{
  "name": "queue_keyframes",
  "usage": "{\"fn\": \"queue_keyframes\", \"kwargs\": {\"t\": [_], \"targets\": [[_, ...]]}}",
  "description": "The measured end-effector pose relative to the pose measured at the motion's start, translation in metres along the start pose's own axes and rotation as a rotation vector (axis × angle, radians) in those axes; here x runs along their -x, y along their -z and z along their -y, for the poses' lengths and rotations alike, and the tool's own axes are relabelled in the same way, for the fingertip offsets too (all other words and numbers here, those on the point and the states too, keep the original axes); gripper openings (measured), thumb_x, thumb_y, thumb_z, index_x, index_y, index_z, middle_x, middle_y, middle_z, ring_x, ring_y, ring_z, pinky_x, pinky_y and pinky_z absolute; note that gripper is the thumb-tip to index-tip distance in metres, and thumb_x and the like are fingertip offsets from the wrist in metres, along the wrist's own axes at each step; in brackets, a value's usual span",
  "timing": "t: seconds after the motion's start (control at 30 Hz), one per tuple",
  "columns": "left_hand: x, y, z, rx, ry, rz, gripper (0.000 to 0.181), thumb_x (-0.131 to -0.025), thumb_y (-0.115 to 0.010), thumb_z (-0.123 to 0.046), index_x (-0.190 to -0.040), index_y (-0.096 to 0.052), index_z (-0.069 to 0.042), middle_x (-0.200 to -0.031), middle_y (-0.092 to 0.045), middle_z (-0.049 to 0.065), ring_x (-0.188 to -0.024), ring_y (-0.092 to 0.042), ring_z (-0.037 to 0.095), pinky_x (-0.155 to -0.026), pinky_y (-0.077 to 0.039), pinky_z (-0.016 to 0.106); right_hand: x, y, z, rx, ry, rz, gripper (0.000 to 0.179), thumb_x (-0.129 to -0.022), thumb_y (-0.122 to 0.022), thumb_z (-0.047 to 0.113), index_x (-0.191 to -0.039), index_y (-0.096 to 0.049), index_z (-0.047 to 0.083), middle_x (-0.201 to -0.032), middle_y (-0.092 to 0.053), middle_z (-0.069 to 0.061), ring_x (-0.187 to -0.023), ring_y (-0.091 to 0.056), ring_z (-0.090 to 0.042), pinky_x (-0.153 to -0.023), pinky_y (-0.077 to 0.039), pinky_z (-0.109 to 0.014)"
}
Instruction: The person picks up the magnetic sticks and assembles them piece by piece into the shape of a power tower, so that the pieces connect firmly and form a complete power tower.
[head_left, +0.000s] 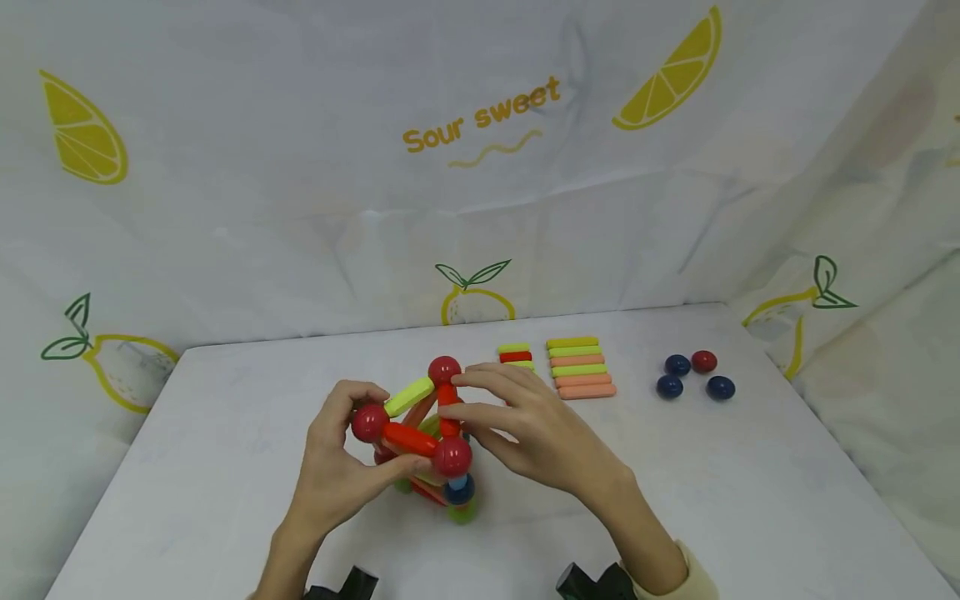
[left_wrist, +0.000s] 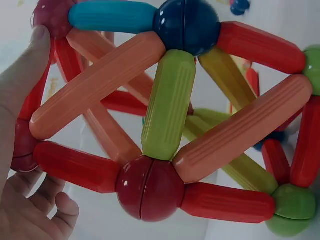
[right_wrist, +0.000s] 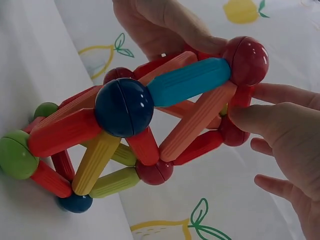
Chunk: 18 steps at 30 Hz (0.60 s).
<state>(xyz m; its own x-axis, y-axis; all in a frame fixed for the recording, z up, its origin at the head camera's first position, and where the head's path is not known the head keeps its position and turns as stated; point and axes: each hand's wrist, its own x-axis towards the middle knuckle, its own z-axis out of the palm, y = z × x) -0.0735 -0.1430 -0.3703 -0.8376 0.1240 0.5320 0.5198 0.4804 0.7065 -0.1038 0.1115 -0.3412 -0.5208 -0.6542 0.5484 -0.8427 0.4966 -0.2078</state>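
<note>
A tower of ridged magnetic sticks and balls (head_left: 408,439) stands in front of me, its bottom on the table. Red balls and red sticks show at its top; blue and green balls sit lower. My left hand (head_left: 341,458) grips the top's left side, fingers by one red ball (head_left: 371,423) and thumb near another red ball (head_left: 452,457). On the right side, my right hand (head_left: 532,425) pinches an upright red stick (head_left: 448,408) between thumb and fingers, as the right wrist view shows. A light blue stick (right_wrist: 192,81) joins a dark blue ball (right_wrist: 124,107) to a top red ball (right_wrist: 246,61).
Behind my right hand lie short sticks (head_left: 515,357) and a row of longer yellow, lime and peach sticks (head_left: 581,371). Farther right are several dark blue balls (head_left: 677,365) and one red ball (head_left: 703,361). A lemon-print cloth (head_left: 300,250) hangs behind the white table (head_left: 750,483).
</note>
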Motion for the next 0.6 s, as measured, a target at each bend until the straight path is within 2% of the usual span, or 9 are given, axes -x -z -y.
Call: {"fn": "queue_keyframes", "kwargs": {"t": [0.17,0.27,0.33,0.43,0.5,0.6], "targets": [[0.002,-0.005,-0.005,-0.021,0.02,-0.027,0.074,-0.059,-0.1,-0.013,-0.124,-0.064,-0.01,-0.1,-0.059,-0.001,-0.092,-0.053,0.007,-0.075,-0.055,0.015,0.003,-0.001,-0.003,-0.01,-0.013,0.02,0.046,-0.085,-0.083,0.015,-0.127,-0.07,0.029,-0.133,-0.065,-0.001,-0.126,-0.06,-0.019,-0.101,-0.056,-0.045],[0.003,-0.007,-0.008,-0.022,0.036,-0.046,0.079,-0.058,-0.1,-0.014,-0.129,-0.066,-0.013,-0.095,-0.056,-0.002,-0.09,-0.053,0.008,-0.071,-0.055,0.015,0.005,-0.002,-0.008,-0.018,-0.055,0.006,0.048,-0.085,-0.083,0.015,-0.129,-0.07,0.027,-0.132,-0.066,-0.002,-0.123,-0.061,-0.02,-0.097,-0.059,-0.041],[0.003,-0.009,-0.01,-0.024,0.044,-0.059,0.081,-0.058,-0.1,-0.014,-0.132,-0.066,-0.014,-0.094,-0.056,0.0,-0.091,-0.054,0.009,-0.072,-0.055,0.015,0.008,-0.005,-0.015,-0.041,-0.128,-0.015,0.045,-0.086,-0.082,0.014,-0.128,-0.07,0.024,-0.128,-0.068,-0.003,-0.12,-0.063,-0.021,-0.093,-0.06,-0.038],[0.003,-0.009,-0.012,-0.034,0.058,-0.06,0.08,-0.06,-0.1,-0.015,-0.133,-0.067,-0.015,-0.094,-0.056,-0.001,-0.092,-0.054,0.009,-0.071,-0.054,0.015,0.013,-0.013,-0.028,-0.061,-0.292,-0.022,0.04,-0.086,-0.081,0.012,-0.125,-0.073,0.017,-0.121,-0.071,-0.004,-0.113,-0.065,-0.022,-0.088,-0.061,-0.036],[0.003,-0.009,-0.013,-0.043,0.063,-0.054,0.078,-0.062,-0.099,-0.017,-0.132,-0.068,-0.015,-0.094,-0.055,-0.002,-0.092,-0.054,0.008,-0.07,-0.052,0.016,0.018,-0.021,-0.039,-0.05,-0.412,0.021,0.037,-0.086,-0.081,0.01,-0.123,-0.074,0.014,-0.116,-0.073,-0.005,-0.107,-0.066,-0.022,-0.087,-0.061,-0.037],[0.003,-0.009,-0.014,-0.055,0.063,-0.04,0.075,-0.064,-0.098,-0.019,-0.132,-0.068,-0.014,-0.094,-0.054,-0.003,-0.091,-0.051,0.006,-0.067,-0.05,0.018,0.025,-0.036,-0.053,-0.032,-0.56,0.142,0.035,-0.086,-0.081,0.008,-0.12,-0.076,0.01,-0.114,-0.075,-0.007,-0.105,-0.066,-0.023,-0.09,-0.061,-0.039]]}}
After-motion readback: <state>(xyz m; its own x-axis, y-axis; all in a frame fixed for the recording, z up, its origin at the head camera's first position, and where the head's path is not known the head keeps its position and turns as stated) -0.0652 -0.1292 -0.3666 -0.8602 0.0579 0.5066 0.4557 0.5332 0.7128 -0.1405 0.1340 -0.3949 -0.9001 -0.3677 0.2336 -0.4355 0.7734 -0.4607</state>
